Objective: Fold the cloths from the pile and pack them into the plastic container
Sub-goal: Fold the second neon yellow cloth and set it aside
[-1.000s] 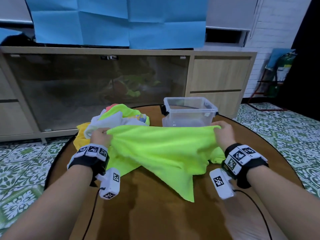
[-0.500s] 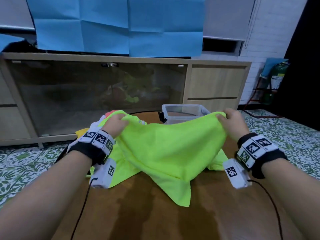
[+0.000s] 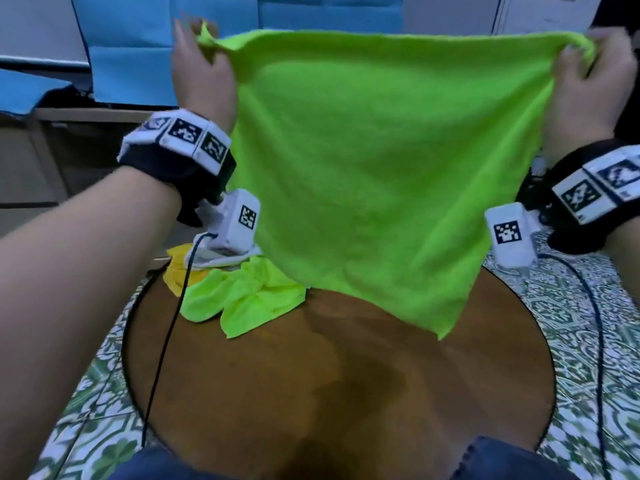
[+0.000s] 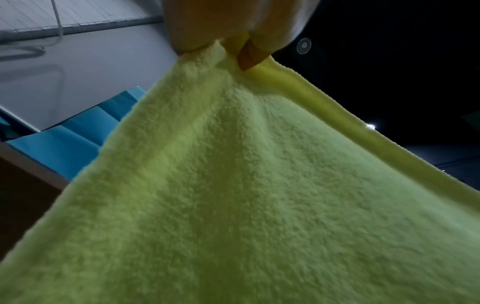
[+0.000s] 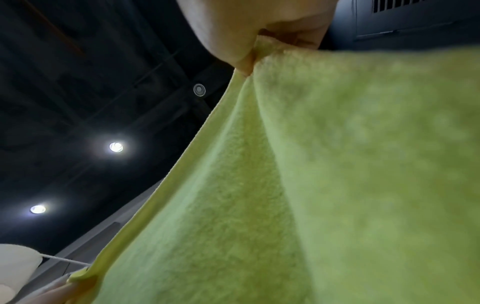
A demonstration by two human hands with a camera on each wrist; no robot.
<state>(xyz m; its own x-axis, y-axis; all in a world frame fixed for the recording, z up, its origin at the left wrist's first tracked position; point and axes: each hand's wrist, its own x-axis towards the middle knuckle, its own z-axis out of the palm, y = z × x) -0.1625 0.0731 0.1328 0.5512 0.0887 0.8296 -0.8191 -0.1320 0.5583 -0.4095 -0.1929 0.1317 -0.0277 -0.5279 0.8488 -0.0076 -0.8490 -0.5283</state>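
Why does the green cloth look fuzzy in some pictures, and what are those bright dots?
Head view: motion smears the left hand. Right wrist view: the green cloth sits too close, so it blurs; the bright dots are ceiling lights flaring against the dark. Left wrist view: cloth texture is sharper.

- No words, brands or numbers can be read in any view.
- The only signs are black-and-white square code markers — on the left wristband (image 3: 187, 138), the right wristband (image 3: 599, 188) and the two white camera housings below the wrists.
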